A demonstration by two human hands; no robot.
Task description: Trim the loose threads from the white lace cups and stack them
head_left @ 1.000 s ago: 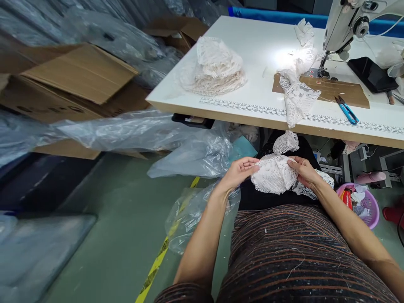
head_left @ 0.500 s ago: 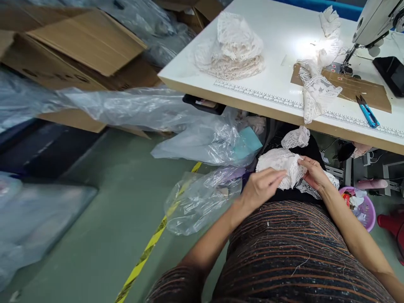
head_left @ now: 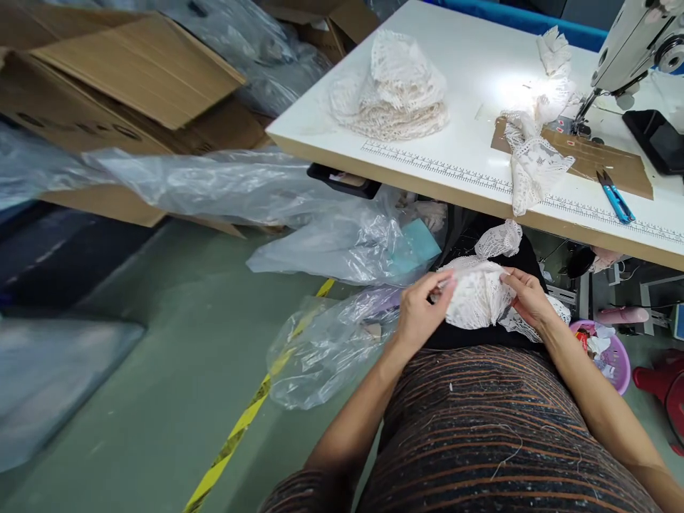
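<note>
White lace fabric [head_left: 475, 296] lies gathered over my lap, below the table edge. My right hand [head_left: 526, 293] pinches its right side between thumb and fingers. At its upper left side is my left hand [head_left: 426, 306], thumb and fingertips close together on the fabric's edge. A narrower lace piece [head_left: 499, 240] rises from the lap toward the table. More lace [head_left: 537, 160] drapes over the table's front edge, running back beside the sewing machine [head_left: 614, 64].
A lace pile [head_left: 403, 89] sits on the white table [head_left: 464, 43]. Blue snips [head_left: 615, 196] and a black phone [head_left: 655, 139] lie at the right. Plastic bags [head_left: 331, 235] and cardboard boxes [head_left: 144, 71] stand left; a pink basket [head_left: 620, 360] is at lower right.
My left hand has moved slightly left and its fingers now meet the fabric's left edge. The lace between my hands looks more spread out. The view has shifted a little.
</note>
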